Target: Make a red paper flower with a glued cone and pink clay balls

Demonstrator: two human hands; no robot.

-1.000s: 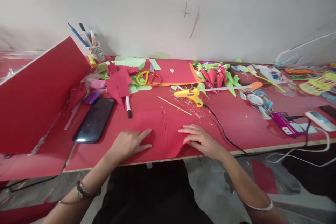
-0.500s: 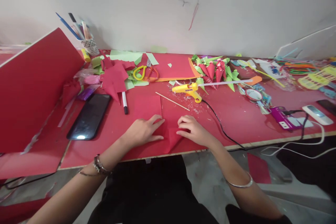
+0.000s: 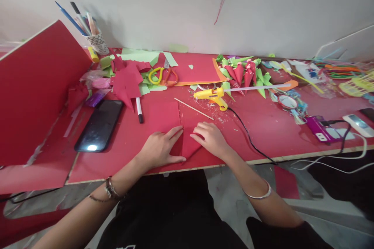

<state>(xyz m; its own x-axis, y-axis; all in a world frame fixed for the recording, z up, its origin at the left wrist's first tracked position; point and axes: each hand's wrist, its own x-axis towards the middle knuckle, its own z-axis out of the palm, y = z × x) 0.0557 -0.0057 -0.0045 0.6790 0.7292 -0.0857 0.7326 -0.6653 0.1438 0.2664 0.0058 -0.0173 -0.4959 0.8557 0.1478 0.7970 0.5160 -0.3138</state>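
Observation:
A piece of red paper (image 3: 189,146) lies at the table's front edge with one side folded over. My left hand (image 3: 160,147) rests flat on its left side, thumb and fingers spread apart along the fold. On the other side my right hand (image 3: 212,140) has its fingers bent and closed on the folded flap, pressing it down. Another flat red sheet (image 3: 164,116) lies just beyond my left hand. A thin wooden stick (image 3: 194,109) lies past my fingertips. The yellow glue gun (image 3: 212,96), with a long glue stick in it, lies behind the stick.
At left are a black phone (image 3: 99,126), a marker (image 3: 139,109), a red board (image 3: 41,97) and a pen cup (image 3: 98,43). Scissors (image 3: 163,76) and paper cones (image 3: 241,74) lie at the back. A cable (image 3: 248,136) runs to a purple power strip (image 3: 321,129).
My right hand has moved left, carrying the paper flap over toward my left hand. The flap now lies further across the sheet. The view has shifted slightly.

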